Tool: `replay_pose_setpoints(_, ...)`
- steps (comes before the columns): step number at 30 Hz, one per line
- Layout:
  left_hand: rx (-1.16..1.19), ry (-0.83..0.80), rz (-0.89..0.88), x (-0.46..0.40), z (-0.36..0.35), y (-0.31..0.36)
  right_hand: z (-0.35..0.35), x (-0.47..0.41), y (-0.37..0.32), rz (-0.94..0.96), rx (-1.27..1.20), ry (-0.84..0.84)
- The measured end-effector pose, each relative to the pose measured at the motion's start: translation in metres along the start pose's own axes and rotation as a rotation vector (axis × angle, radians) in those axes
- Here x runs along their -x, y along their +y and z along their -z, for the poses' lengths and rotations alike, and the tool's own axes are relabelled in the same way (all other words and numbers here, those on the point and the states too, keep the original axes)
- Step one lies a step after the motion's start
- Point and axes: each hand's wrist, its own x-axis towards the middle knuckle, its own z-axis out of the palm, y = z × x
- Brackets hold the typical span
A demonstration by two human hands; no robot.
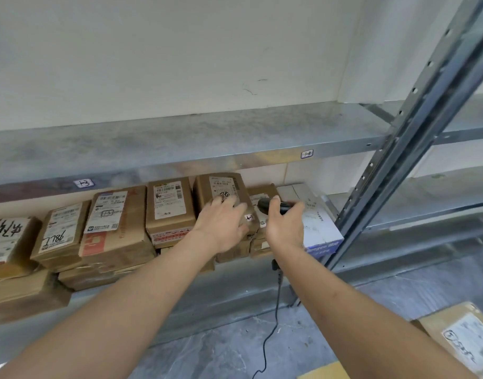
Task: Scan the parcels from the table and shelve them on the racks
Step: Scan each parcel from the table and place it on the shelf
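pressing left hand (223,222) on parcel (221,187), scanner (273,205) gripped

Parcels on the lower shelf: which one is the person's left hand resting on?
The brown carton fifth from the left, standing tilted, with "2X9" handwritten on its label; the left hand lies on its front face.

A plain white wall (180,58) with small dark marks stands far behind. The floor (235,348) near the bottom is grey and marbled. At the right, a grey metal post (415,124) with holes rises tilted.
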Motion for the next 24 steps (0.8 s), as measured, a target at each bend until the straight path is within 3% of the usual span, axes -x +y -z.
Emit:
replay_pose_setpoints(12,0.031,0.087,-0.445,0.030,0.027,0.029,0.054,0.101,0.004,-0.103,-0.171,0.405)
replay_pose_setpoints(24,0.010,0.046,-0.789,0.057,0.024,0.166,0.175,0.161,0.071,-0.217,-0.145,0.707)
